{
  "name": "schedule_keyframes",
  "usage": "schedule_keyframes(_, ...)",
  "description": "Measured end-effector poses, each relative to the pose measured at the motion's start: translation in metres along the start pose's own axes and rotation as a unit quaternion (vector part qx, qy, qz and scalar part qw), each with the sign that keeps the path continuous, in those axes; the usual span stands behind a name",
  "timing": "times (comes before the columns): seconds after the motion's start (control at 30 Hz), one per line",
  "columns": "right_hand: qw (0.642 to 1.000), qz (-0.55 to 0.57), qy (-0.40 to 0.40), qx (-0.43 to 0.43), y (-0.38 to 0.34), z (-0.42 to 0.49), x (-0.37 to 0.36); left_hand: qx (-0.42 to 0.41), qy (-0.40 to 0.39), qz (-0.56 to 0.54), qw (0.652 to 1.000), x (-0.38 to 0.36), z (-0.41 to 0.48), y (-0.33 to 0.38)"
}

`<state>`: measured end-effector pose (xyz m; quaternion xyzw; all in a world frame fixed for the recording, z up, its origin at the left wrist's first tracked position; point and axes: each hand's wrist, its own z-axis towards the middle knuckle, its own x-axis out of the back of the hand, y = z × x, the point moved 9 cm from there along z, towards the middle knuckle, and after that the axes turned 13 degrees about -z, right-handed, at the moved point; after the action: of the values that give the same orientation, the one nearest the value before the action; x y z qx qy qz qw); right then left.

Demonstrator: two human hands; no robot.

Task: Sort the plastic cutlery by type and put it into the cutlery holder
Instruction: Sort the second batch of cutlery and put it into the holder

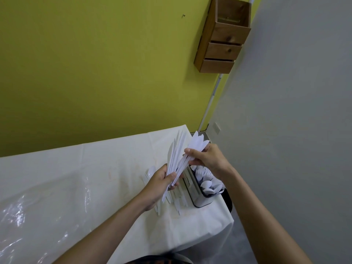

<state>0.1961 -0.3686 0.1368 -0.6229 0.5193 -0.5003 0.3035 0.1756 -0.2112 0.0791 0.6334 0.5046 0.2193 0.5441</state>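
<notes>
We see the left hand curled round the handle end of a fanned bundle of white plastic knives, blades pointing toward one o'clock above the table. The right hand pinches the blades near their tips. The cutlery holder stands at four o'clock from the bundle with spoons inside, loose cutlery lying just beside it at nine o'clock.

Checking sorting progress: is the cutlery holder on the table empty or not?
Not empty. The cutlery holder has white spoons in its near compartment, bowls up. More white pieces sit behind them; their type is unclear.
</notes>
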Motion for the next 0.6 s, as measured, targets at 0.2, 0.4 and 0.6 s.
schedule_keyframes(0.2, 0.99, 0.025, 0.139, 0.001, -0.012, -0.002, 0.064, -0.019, 0.113, -0.02, 0.993, 0.035, 0.003, -0.001)
schedule_keyframes(0.4, 0.941, -0.199, 0.273, 0.008, 0.004, -0.005, 0.091, 0.008, 0.129, 0.006, 0.992, 0.048, 0.0, -0.02)
schedule_keyframes(0.6, 0.924, -0.306, 0.227, 0.037, 0.017, 0.0, 0.05, 0.035, 0.083, 0.008, 0.996, 0.033, -0.001, -0.027)
